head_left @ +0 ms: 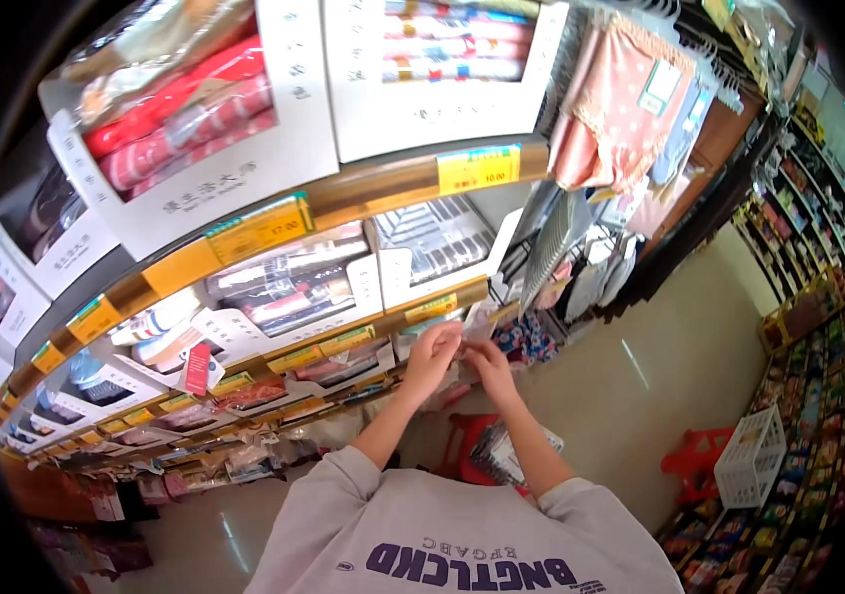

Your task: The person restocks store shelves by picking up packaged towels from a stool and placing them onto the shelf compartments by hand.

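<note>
My left hand [433, 352] and my right hand [487, 362] are close together in front of the lower shelf. The fingers of both are pinched, and whatever lies between them is too small and blurred to name. Just beyond them are a white display box [434, 243] of striped packaged goods and a patterned blue-and-pink cloth [526, 337] hanging from the rack. Below my right forearm, a stack of packaged goods [516, 453] rests on a red stool [460, 443].
Shelves with yellow price tags [479, 170] curve along the left. Pink underwear [628, 84] hangs on a rack to the upper right. A white plastic basket [751, 457] and another red stool [695, 465] stand on the floor by the right-hand shelves.
</note>
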A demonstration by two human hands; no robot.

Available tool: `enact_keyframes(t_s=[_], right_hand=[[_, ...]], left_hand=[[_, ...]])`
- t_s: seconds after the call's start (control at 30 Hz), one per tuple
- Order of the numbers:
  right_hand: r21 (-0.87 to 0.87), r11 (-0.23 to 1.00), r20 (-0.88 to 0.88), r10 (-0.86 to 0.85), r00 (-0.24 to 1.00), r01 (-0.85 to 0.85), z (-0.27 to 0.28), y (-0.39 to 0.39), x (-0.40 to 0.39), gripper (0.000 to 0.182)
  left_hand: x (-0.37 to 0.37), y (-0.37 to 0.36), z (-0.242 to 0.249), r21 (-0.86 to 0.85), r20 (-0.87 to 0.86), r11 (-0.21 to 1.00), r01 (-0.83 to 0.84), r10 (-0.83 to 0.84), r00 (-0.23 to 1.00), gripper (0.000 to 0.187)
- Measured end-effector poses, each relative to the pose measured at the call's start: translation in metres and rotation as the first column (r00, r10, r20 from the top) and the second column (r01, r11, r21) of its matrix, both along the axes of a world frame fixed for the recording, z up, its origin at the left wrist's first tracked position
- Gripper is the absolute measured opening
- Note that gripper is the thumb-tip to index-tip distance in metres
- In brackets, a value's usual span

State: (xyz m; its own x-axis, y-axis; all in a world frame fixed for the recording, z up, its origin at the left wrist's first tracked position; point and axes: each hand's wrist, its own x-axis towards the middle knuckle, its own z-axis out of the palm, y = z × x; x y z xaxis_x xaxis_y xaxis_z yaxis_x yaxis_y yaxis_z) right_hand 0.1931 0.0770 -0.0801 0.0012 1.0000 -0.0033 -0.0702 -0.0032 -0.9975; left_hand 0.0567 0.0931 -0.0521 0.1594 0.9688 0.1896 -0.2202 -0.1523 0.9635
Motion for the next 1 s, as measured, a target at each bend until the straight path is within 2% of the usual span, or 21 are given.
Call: enact_keyframes(t_s=[0.03,0.07,0.13,0.17,0.2,0.23,0.27,0.3,0.33,0.4,0.5,0.6,0.63,0.7,0.8,0.93,0.97,1.0], right_hand=[[0.132,0.991,0.01,0.005,1.0,-0.006,0.026,0.01,-0.006,0.022],[0.209,0.977,0.032,-0.04,0.999,0.033,0.051,0.015,-0.013,0.025],[0.419,0.908,0.164,-0.057,0.985,-0.017,0.09,0.025,-0.02,0.028],[0.47,0.882,0.255,-0.098,0.962,-0.035,0.113,0.025,-0.025,0.029],[0.516,0.855,0.34,-0.145,0.929,-0.056,0.129,0.026,-0.03,0.031],[0.491,0.865,0.441,-0.144,0.886,-0.104,0.133,0.03,-0.029,0.035],[0.497,0.861,0.442,-0.143,0.885,-0.109,0.133,0.033,-0.03,0.035],[0.413,0.906,0.47,-0.125,0.874,-0.093,0.133,0.035,-0.031,0.038],[0.325,0.943,0.497,-0.104,0.862,-0.074,0.134,0.037,-0.033,0.04],[0.397,0.915,0.493,-0.143,0.858,-0.076,0.13,0.04,-0.037,0.042],[0.47,0.882,0.573,-0.274,0.772,-0.036,0.123,0.049,-0.038,0.04],[0.22,0.974,0.505,-0.073,0.86,-0.047,0.14,0.05,-0.038,0.052],[0.224,0.973,0.507,-0.071,0.859,-0.052,0.14,0.052,-0.039,0.052],[0.277,0.95,0.176,0.095,0.98,-0.142,0.137,0.057,-0.04,0.06],[0.362,0.907,0.131,0.178,0.975,-0.214,0.134,0.068,-0.043,0.063],[0.391,0.904,0.062,0.161,0.985,-0.173,0.137,0.08,-0.044,0.059],[0.401,0.904,0.076,0.129,0.989,-0.149,0.137,0.08,-0.042,0.055],[0.404,0.902,0.078,0.129,0.989,-0.15,0.134,0.083,-0.037,0.055]], left_hand=[[0.002,0.002,0.021,0.161,-0.074,0.981,-0.111,0.124,0.989,0.021],[0.002,0.003,0.041,0.175,-0.063,0.977,-0.121,0.134,0.989,0.021],[0.002,0.007,0.072,0.35,0.035,0.902,-0.254,0.259,0.965,0.023],[0.0,0.011,0.08,0.429,0.002,0.862,-0.269,0.297,0.955,0.024],[0.0,0.012,0.084,0.437,0.01,0.856,-0.277,0.303,0.953,0.024],[0.0,0.012,0.087,0.302,0.072,0.928,-0.219,0.207,0.976,0.027],[0.0,0.012,0.09,0.166,0.146,0.976,-0.139,0.116,0.983,0.031],[0.0,0.012,0.092,0.034,0.23,0.999,-0.042,0.033,0.973,0.035],[0.0,0.012,0.094,0.042,0.233,0.998,-0.047,0.036,0.972,0.035],[-0.001,0.012,0.097,-0.098,0.267,0.994,-0.055,0.079,0.96,0.04],[-0.003,0.016,0.096,-0.136,0.316,0.991,-0.023,0.065,0.947,0.044],[-0.005,0.021,0.093,-0.181,0.336,0.983,-0.023,0.084,0.938,0.047],[-0.006,0.021,0.095,-0.164,0.33,0.986,-0.017,0.071,0.941,0.049],[-0.007,0.023,0.096,-0.116,0.339,0.993,0.018,0.023,0.941,0.051],[-0.005,0.023,0.109,-0.09,0.339,0.996,-0.021,0.05,0.939,0.05],[-0.001,0.043,0.102,-0.135,0.232,0.991,-0.011,0.042,0.972,0.071],[-0.001,0.042,0.106,-0.072,0.161,0.997,-0.022,0.034,0.986,0.082],[-0.001,0.043,0.11,-0.067,0.162,0.997,-0.022,0.033,0.986,0.082]])
